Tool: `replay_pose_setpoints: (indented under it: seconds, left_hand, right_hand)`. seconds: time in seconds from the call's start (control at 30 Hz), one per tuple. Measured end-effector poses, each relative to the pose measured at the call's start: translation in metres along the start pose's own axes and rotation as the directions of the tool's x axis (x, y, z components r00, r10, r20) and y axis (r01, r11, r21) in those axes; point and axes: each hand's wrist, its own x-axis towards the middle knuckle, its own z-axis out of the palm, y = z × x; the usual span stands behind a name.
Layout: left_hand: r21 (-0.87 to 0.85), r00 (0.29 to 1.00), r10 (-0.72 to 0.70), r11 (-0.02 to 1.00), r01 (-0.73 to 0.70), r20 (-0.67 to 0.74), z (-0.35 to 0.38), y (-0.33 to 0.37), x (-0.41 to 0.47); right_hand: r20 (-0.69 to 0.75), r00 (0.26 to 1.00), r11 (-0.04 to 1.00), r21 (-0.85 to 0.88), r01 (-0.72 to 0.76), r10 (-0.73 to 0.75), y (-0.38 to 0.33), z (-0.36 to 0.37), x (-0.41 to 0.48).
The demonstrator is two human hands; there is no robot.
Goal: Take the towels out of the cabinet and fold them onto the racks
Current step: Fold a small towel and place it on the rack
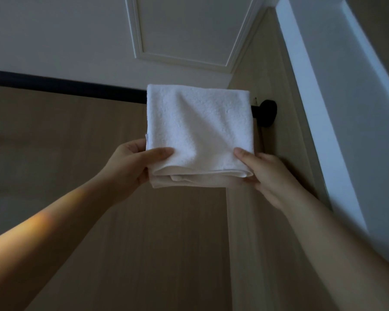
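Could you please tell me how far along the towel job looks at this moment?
Done: one folded white towel already hangs over the black rack bar, near its right-hand mount. In hand: the left hand and right hand each pinch a lower corner of that towel, apparently squaring it up. Left: the rest of the bar is bare; the cabinet and any other towels or racks are out of view, so the remaining count cannot be told.

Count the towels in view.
1. The white towel hangs over the black rail near its right end, lower corners held by the left hand and right hand. Others may be out of view.
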Motion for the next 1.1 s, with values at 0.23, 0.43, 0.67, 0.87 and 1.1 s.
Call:
replay_pose_setpoints:
  seconds: [0.23,0.43,0.67,0.87,1.1]
  left_hand:
    - [0.006,0.999,-0.038,0.999,0.038,0.01,-0.006,-0.008,-0.004]
    - [0.018,0.998,-0.06,0.998,0.061,-0.01,-0.007,-0.022,-0.013]
    - [0.098,0.989,0.008,0.995,0.007,-0.145,0.003,-0.03,-0.017]
    - [0.068,0.963,0.056,0.997,-0.039,-0.263,0.006,-0.027,-0.02]
    - [0.166,0.992,0.016,0.986,0.005,-0.126,0.007,0.007,-0.001]
  right_hand:
    - [0.127,0.989,0.987,0.133,-0.087,0.07,0.002,-0.002,-0.013]
    - [0.13,0.991,0.959,0.276,-0.066,0.031,0.005,-0.005,-0.024]
    - [0.008,1.0,0.968,0.249,0.018,-0.02,0.009,-0.003,-0.03]
    - [-0.225,0.973,0.986,0.14,0.092,-0.058,0.013,0.003,-0.031]
    - [-0.164,0.981,0.993,0.04,0.112,-0.104,0.014,-0.001,-0.026]
